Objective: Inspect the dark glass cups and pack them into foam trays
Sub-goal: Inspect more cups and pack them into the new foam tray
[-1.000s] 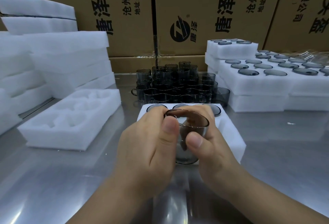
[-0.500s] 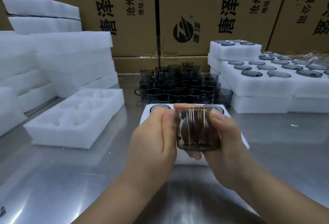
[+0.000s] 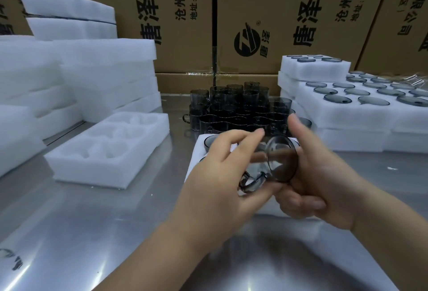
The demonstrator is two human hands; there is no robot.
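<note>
Cup (image 3: 281, 162) centre frame, tipped sideways over foam tray (image 3: 196, 161). My L hand (image 3: 220, 175) pinches it, R hand (image 3: 322, 184) cradles base, thumb off. Risk: slick glass slips if I rotate, hits table (image 3: 81, 221), chips; grip's loose imo.

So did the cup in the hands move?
Yes. It stays above the foam tray, but the cup has tipped from upright onto its side, handle now pointing down toward the left hand.

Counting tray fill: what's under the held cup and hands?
A white foam tray lies under the left hand, right hand and held cup. A seated cup rim shows at its far-left corner; the other pockets are covered, so the count can't be read.
</note>
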